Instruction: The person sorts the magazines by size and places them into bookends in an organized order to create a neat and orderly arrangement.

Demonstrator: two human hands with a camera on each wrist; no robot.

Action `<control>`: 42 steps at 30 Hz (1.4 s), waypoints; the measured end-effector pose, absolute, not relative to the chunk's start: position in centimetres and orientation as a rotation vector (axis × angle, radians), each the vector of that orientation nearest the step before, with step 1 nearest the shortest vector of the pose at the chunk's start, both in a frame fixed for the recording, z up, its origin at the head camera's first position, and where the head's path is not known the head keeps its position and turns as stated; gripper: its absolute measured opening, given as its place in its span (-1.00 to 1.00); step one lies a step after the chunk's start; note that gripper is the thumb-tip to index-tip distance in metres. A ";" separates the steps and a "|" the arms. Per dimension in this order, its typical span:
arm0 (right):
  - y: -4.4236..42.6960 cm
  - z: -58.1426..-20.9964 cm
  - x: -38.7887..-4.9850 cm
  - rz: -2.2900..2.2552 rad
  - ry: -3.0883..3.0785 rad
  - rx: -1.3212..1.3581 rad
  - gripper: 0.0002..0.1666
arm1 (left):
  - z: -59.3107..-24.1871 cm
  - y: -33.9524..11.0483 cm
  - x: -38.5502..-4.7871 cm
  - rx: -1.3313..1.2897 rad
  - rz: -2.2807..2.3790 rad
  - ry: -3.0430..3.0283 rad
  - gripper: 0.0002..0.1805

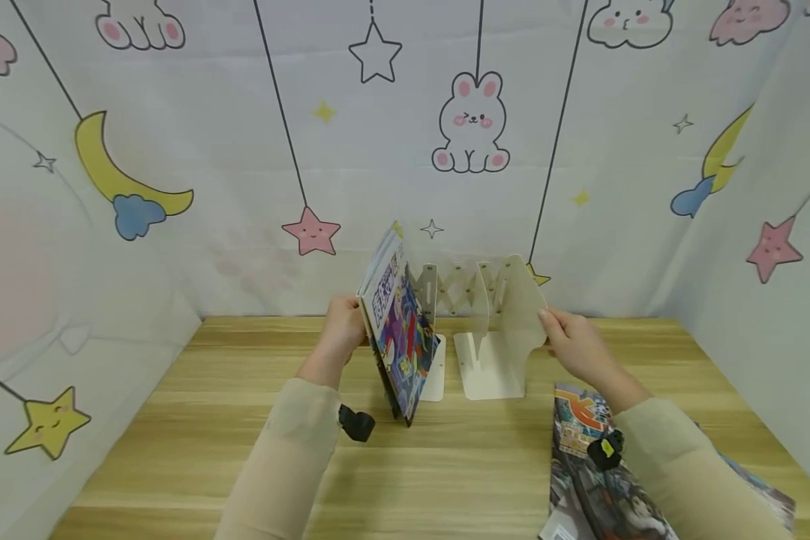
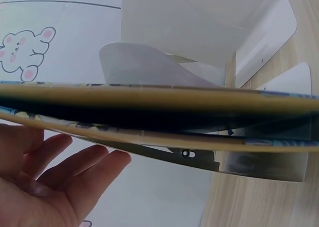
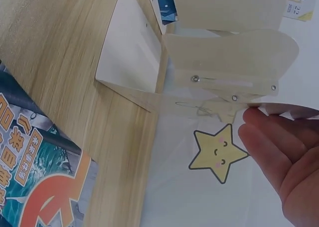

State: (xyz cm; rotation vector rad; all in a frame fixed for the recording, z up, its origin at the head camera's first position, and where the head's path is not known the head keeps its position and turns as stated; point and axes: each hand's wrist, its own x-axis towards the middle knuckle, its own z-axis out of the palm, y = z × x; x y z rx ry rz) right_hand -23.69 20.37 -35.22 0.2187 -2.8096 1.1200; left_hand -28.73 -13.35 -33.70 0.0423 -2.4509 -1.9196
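A white metal extendable bookend [image 1: 486, 330] stands on the wooden table, its crossed links drawn out between upright plates. Two magazines or thin books [image 1: 405, 341] stand upright at its left end, leaning slightly; their covers gape apart in the left wrist view. My left hand [image 1: 344, 326] is at the outer left side, its extended fingers [image 2: 99, 174] against the left end plate [image 2: 199, 162]; its thumb is hidden. On the right, my right hand [image 1: 574, 341] touches the outer face of the right end plate [image 1: 521, 307] with its fingertips [image 3: 254, 115]. No thumb shows on that plate's inner face.
A magazine with an orange logo [image 1: 580, 427] lies flat at the right front, partly beneath my right forearm, with another one [image 1: 759, 480] beside it. A white cloth [image 1: 378, 165] printed with stars, moons and rabbits hangs behind and beside the table [image 1: 256, 420].
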 end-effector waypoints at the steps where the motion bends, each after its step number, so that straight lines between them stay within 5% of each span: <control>1: 20.4 -35.2 -23.6 1.128 -2.810 0.223 -0.24 | -33.7 -13.3 -28.7 0.042 -1.912 -2.459 -0.70; 42: 22.8 -35.7 -21.7 0.648 -3.127 0.445 -0.30 | -34.0 -13.0 -28.6 0.064 -1.963 -2.399 -0.73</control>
